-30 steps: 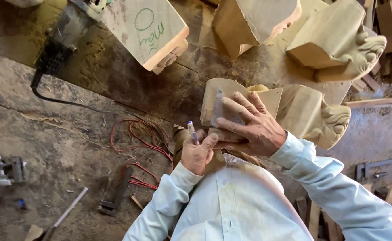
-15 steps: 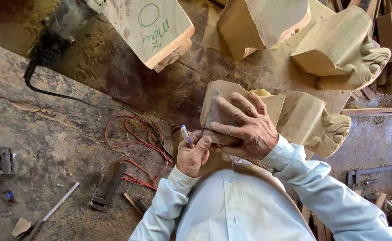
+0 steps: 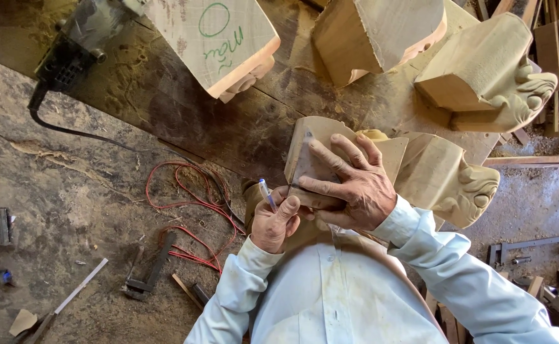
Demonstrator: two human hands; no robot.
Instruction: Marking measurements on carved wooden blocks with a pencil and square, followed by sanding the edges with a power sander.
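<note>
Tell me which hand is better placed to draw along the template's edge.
Left. The left hand grips the blue pen with its tip by the template edge. The right hand lies spread flat on the template, pinning it to the carved wood block.

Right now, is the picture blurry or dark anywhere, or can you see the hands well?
Head view: sharp and evenly lit in the middle, so the left hand with its pen and the right hand pressing the template on the carved wood block show clearly; soft shadow under the bench, edges look bent by the wide lens.
</note>
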